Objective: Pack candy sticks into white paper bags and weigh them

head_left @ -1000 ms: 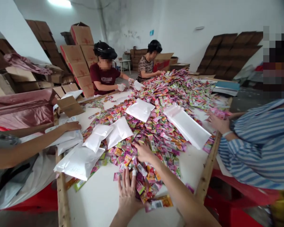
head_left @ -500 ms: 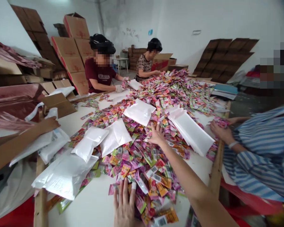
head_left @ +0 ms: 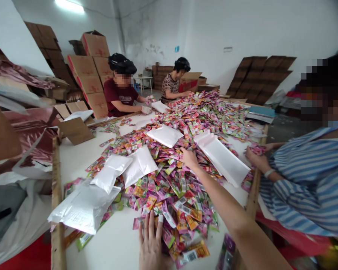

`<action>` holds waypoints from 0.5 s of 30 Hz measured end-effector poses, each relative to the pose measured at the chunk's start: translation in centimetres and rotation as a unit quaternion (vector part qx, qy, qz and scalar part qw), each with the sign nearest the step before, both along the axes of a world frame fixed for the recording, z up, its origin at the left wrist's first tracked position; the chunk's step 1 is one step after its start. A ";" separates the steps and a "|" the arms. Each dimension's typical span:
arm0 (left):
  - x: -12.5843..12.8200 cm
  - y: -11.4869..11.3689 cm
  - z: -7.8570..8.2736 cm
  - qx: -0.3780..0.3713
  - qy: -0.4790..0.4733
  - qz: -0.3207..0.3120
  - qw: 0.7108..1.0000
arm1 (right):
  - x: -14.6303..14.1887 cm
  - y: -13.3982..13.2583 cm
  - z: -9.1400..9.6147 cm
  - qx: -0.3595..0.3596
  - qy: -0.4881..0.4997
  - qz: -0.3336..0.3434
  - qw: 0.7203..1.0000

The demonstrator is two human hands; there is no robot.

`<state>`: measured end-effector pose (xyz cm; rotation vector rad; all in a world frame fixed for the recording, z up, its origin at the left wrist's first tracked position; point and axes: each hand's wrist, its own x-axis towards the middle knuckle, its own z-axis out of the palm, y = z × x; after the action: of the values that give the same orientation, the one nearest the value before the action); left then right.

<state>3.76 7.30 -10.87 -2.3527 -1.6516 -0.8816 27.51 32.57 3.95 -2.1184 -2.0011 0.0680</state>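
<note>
A heap of small colourful snack packets [head_left: 183, 183] spreads over the white table. My left hand [head_left: 150, 240] lies at the heap's near edge, palm down and fingers extended, touching packets; one fingertip has a white covering. Farther in, my right hand [head_left: 189, 158] reaches into the packets with bent fingers; their tips are hidden, so its grip is unclear. Just beyond it lies a filled white pouch [head_left: 165, 135]. To its right is a stack of flat white bags [head_left: 224, 157]. Left of the hands rest more filled pouches [head_left: 139, 165] and a large shiny white bag [head_left: 86, 206].
Wooden rails [head_left: 56, 202] edge the table. Two co-workers sit across it, one in a maroon shirt [head_left: 119, 97]. At the right, a person in a striped shirt [head_left: 298, 180] holds packets. A cardboard piece [head_left: 77, 131] stands at the left edge; cartons [head_left: 94, 78] are stacked behind.
My right hand's spread fingers have bent down into the packets. My left hand stays at the near edge. At the left, another person's arm has withdrawn from the table, along with white bags.
</note>
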 end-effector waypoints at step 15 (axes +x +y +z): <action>-1.8 -0.2 0.8 -0.069 -0.109 -0.056 0.990 | -2.9 -17.9 -0.8 -0.123 0.039 0.314 0.941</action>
<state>1.98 7.12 -10.03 -2.5429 -1.7249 -1.1153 24.56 14.68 3.13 -1.4682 -2.6438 0.5205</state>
